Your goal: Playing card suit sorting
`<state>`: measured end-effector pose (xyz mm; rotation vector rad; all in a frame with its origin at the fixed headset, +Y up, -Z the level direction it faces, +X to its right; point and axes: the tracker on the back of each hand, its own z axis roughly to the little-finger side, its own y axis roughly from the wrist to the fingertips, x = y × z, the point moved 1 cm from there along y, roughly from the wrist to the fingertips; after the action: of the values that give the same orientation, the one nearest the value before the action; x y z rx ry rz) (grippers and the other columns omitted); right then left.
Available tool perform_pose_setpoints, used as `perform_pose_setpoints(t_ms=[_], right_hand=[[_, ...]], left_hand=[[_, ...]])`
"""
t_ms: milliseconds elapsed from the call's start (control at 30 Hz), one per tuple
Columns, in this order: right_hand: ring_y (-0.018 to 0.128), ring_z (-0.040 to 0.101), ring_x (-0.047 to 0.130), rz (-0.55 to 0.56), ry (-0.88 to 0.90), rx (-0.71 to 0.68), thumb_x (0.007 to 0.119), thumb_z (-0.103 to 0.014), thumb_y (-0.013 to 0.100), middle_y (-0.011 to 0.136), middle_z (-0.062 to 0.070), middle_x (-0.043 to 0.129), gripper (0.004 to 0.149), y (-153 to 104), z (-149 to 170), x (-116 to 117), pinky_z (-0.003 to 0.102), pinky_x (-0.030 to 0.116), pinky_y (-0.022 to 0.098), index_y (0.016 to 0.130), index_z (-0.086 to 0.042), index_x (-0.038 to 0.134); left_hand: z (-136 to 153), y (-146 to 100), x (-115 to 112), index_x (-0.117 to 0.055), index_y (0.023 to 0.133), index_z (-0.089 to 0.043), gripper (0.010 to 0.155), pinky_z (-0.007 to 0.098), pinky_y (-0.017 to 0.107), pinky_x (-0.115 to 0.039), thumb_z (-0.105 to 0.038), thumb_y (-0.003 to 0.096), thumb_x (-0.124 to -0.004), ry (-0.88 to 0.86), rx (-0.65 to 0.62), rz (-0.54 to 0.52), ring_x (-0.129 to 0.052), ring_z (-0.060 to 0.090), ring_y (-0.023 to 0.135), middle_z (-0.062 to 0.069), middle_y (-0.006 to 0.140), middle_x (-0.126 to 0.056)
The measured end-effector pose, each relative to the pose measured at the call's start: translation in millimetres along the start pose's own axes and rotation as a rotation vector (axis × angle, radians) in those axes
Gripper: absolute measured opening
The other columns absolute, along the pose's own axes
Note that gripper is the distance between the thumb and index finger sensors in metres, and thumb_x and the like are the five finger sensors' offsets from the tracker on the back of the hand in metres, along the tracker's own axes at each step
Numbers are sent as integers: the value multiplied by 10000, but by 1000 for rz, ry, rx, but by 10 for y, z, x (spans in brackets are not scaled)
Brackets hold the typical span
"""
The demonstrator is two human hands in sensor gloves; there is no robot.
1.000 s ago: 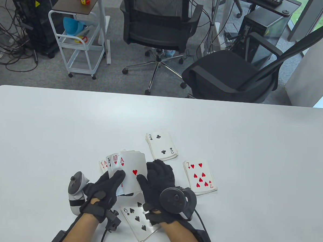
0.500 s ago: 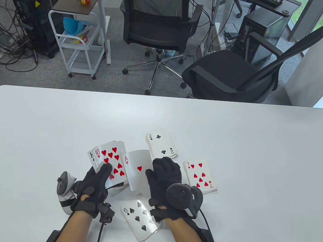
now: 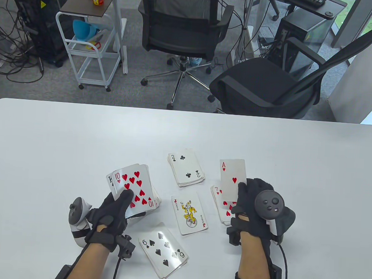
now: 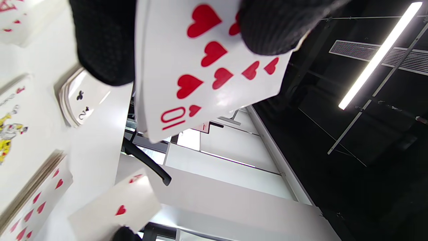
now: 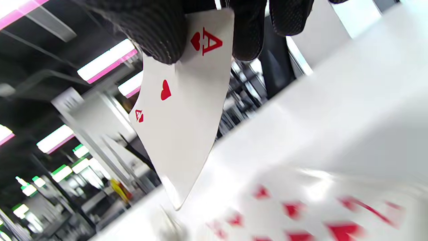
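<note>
Glossy, thin and light, the ace of hearts (image 3: 232,179) flexes easily; the right hand (image 3: 257,205) pinches its lower edge above the hearts pile (image 3: 224,211). Left hand (image 3: 113,216) grips the remaining deck (image 3: 133,186), ten of hearts uppermost.

Grey carpet (image 3: 91,95) — two black office chairs (image 3: 182,24), white cart (image 3: 88,44).

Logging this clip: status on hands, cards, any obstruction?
Left hand grips deck, ten of hearts on top. Right hand pinches ace of hearts above hearts pile. Nothing in the way.
</note>
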<state>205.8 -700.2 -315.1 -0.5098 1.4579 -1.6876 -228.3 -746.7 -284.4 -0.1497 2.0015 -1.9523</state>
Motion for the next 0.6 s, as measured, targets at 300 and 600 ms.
perform_pose_setpoints(t_ms=[300, 600], right_hand=[[1036, 565, 266, -238, -327, 176, 831, -313, 601, 1129, 262, 489, 367, 134, 119, 434, 766, 178, 642, 913, -120, 833], [1035, 535, 161, -164, -410, 176, 909, -357, 565, 1138, 257, 310, 619, 129, 86, 578, 763, 169, 641, 1003, -72, 577]], left_hand=[[90, 2, -80, -712, 1009, -266, 491, 398, 499, -933, -485, 579, -801, 31, 30, 18, -995, 264, 777, -24, 943, -896], [116, -1, -100, -712, 1010, -264, 491, 399, 498, -933, -483, 580, -802, 52, 48, 37, -995, 266, 776, -24, 943, -895]])
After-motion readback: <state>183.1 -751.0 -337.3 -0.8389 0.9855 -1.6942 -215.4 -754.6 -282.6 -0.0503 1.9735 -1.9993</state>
